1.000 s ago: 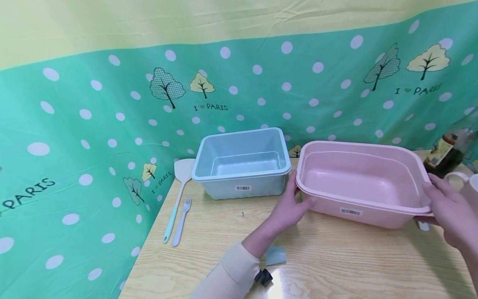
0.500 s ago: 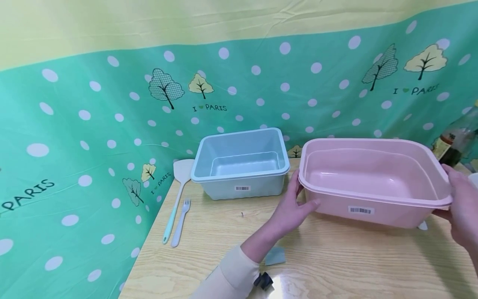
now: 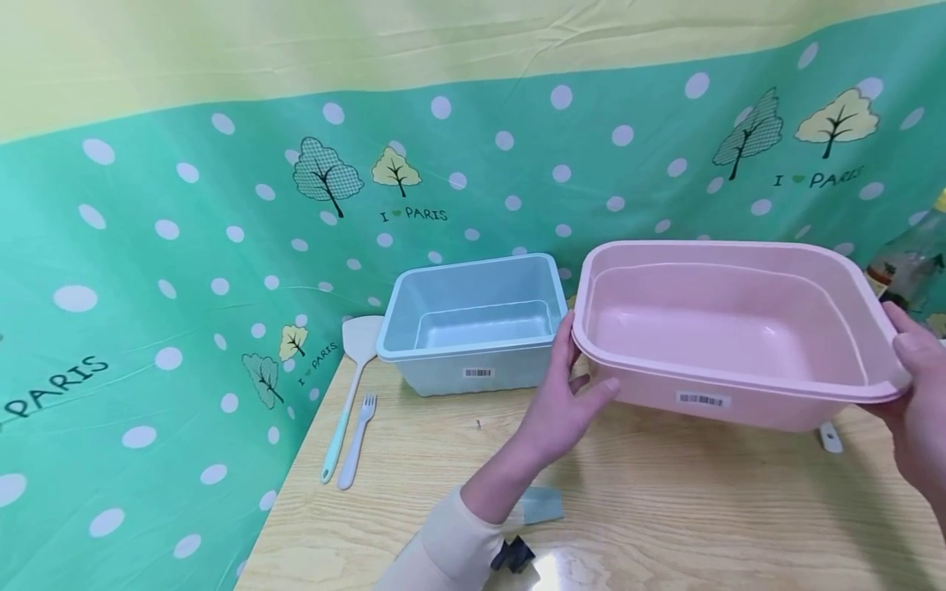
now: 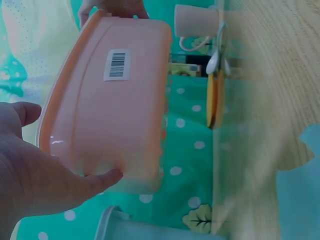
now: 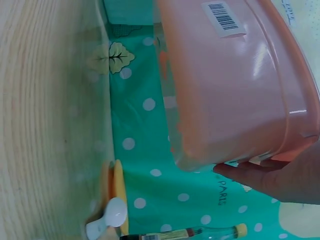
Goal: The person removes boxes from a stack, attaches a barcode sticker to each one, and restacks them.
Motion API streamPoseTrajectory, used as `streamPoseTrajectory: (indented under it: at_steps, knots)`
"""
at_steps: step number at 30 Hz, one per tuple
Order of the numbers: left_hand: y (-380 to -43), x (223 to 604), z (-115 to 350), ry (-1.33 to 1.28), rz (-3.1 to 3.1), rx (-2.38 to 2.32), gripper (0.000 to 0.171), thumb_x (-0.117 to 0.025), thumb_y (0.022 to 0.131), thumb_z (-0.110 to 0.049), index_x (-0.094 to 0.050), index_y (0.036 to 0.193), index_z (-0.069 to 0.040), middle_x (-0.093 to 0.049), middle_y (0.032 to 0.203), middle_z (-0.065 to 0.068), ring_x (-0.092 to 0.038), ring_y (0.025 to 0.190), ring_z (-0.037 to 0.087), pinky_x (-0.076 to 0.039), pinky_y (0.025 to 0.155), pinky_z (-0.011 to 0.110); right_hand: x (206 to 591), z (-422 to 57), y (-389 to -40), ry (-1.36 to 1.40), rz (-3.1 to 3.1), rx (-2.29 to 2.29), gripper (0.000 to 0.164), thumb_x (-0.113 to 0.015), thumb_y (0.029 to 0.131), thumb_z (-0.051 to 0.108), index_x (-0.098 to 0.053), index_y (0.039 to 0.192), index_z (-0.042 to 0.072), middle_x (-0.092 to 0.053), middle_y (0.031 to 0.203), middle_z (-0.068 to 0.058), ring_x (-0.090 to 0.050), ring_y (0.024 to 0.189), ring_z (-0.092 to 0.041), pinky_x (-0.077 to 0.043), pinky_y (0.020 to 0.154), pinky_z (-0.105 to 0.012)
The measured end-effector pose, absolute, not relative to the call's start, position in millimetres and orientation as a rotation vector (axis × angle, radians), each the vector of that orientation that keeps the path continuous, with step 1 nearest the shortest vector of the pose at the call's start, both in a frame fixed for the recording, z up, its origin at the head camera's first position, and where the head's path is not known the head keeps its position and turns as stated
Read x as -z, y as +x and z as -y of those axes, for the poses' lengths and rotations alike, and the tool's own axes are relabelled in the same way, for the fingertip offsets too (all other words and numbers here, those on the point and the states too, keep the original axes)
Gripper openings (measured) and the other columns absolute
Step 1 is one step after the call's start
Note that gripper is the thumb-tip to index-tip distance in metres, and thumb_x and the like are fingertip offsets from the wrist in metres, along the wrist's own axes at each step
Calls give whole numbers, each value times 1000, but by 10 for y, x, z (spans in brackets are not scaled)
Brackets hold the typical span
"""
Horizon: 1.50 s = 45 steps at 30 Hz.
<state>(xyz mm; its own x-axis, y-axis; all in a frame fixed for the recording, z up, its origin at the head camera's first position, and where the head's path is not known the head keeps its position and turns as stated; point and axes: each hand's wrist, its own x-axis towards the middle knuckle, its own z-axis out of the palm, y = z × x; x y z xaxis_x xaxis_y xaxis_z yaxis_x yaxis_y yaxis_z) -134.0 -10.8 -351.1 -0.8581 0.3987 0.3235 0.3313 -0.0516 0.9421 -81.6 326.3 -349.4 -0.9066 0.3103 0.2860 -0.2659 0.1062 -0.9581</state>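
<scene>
A pink plastic basin (image 3: 776,413) with a barcode label is held up off the table, its open top tilted towards me. My left hand (image 3: 557,402) grips its left end, thumb against the front wall and fingers at the rim. At the opposite end my right hand (image 3: 922,402) holds the rim, partly cut off by the frame edge. Both wrist views show a gap between the basin's underside and the wooden table. A light blue basin (image 3: 424,373) stands on the table just left of the pink one, near my left hand.
Left of the blue basin lie a white spatula (image 3: 362,338) and a pale fork (image 3: 358,439). A bottle (image 3: 903,271) stands at the back right. The left wrist view shows a pink mug (image 4: 194,22); a white spoon (image 5: 115,212) lies beside something yellow. Patterned cloth (image 3: 473,164) hangs behind.
Both hands have raised the pink basin off the table, and it now sits higher in view. It first shifted slightly right. The blue basin has stayed put.
</scene>
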Motion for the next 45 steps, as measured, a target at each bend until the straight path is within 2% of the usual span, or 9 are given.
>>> streamPoseTrajectory:
  at_steps: [2, 4, 9, 14, 17, 27, 34, 41, 45]
  knots:
    - [-1334, 3482, 131, 830, -2141, -2101, 90, -65, 93, -26, -9, 162, -32, -30, 159, -15, -29, 147, 14, -41, 109, 45, 3465, -3239, -811, -63, 2091, -1725, 57, -31, 110, 22, -11, 163, 15, -23, 165, 0, -54, 110, 11, -45, 75, -4]
    - [-1326, 3457, 155, 820, -2159, -2120, 87, -65, 93, -28, -10, 161, -33, -33, 158, -14, -31, 146, 17, -41, 108, 45, 3449, -3226, -812, -32, 2123, -1684, 63, -37, 107, 17, -10, 164, 17, -24, 163, -1, -51, 116, 5, -43, 79, -4]
    - [-1318, 3410, 198, 818, -2176, -2228, 82, -65, 96, -28, -15, 161, -29, -38, 156, -12, -35, 144, 25, -42, 108, 43, 3423, -3189, -809, 120, 2119, -1601, 80, -54, 95, 1, -16, 163, 19, -39, 148, 0, -49, 114, 0, -43, 83, -4]
    - [-1318, 3377, 232, 797, -2201, -2341, 79, -68, 95, -28, -22, 160, -29, -42, 155, -5, -42, 138, 24, -42, 107, 48, 3346, -3110, -831, 418, 1939, -1772, 96, -72, 78, -16, -27, 159, 9, -47, 142, -7, -54, 116, -13, -48, 83, -9]
    - [-1309, 3352, 254, 776, -2200, -2376, 79, -69, 94, -28, -24, 159, -29, -42, 156, 0, -42, 137, 28, -42, 105, 53, 3313, -3055, -846, 563, 1771, -1959, 101, -76, 69, -23, -30, 156, 1, -46, 140, -16, -55, 115, -20, -52, 83, -15]
    - [-1283, 3249, 361, 811, -2241, -2383, 79, -70, 94, -25, -25, 159, -30, -40, 158, -1, -39, 141, 28, -45, 102, 53, 3290, -2962, -843, 513, 1765, -1924, 103, -77, 69, -22, -30, 157, 4, -46, 142, -13, -54, 116, -18, -51, 84, -12]
    - [-1324, 3188, 466, 861, -2278, -2360, 83, -70, 95, -30, -20, 161, -26, -36, 160, -1, -35, 144, 27, -43, 104, 57, 3215, -2833, -826, 262, 2163, -1514, 104, -72, 83, -13, -15, 163, 22, -36, 153, -8, -46, 122, -12, -43, 86, -5]
    - [-1390, 3150, 576, 894, -2302, -2391, 83, -69, 97, -34, -19, 161, -25, -36, 160, 0, -34, 145, 27, -43, 102, 57, 3194, -2735, -964, 475, 1819, -1997, 108, -71, 76, -22, -17, 162, 15, -32, 152, -15, -49, 119, -19, -50, 85, -12]
    - [-1420, 3136, 638, 862, -2319, -2407, 85, -70, 96, -39, -19, 162, -24, -36, 161, -3, -35, 144, 27, -44, 102, 54, 3146, -2636, -1022, 464, 1873, -1940, 106, -71, 76, -22, -21, 162, 16, -34, 150, -15, -50, 117, -19, -50, 83, -12]
